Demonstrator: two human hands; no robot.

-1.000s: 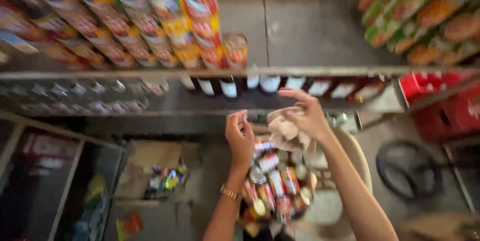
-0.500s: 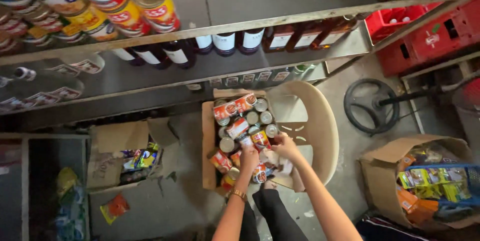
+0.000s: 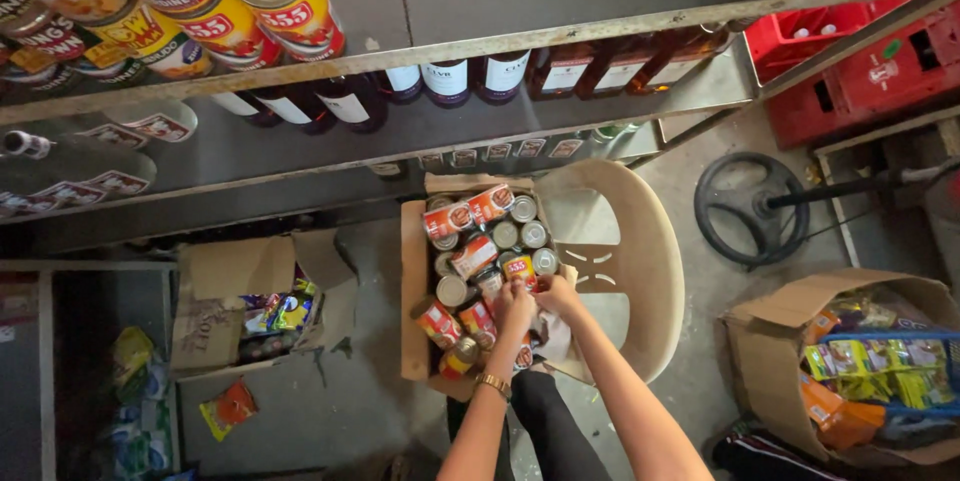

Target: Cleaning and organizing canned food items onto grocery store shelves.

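Left hand (image 3: 513, 307): down in the cardboard box (image 3: 412, 271), fingers curled among the cans; whether it grips one, cannot tell.
Right hand (image 3: 556, 293): fingers pinch a red can (image 3: 519, 269) at its rim.
Location: box sits on a beige plastic chair (image 3: 640, 251), below the metal shelf (image 3: 480, 49).
Handling (judgement): can rigid, smooth, fairly heavy; grip around the side wall.

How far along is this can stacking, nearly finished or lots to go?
Done: several cans already lie on the top shelf. In hand: the left hand and right hand are down among the tins in the cardboard box. Left: the box looks mostly full.
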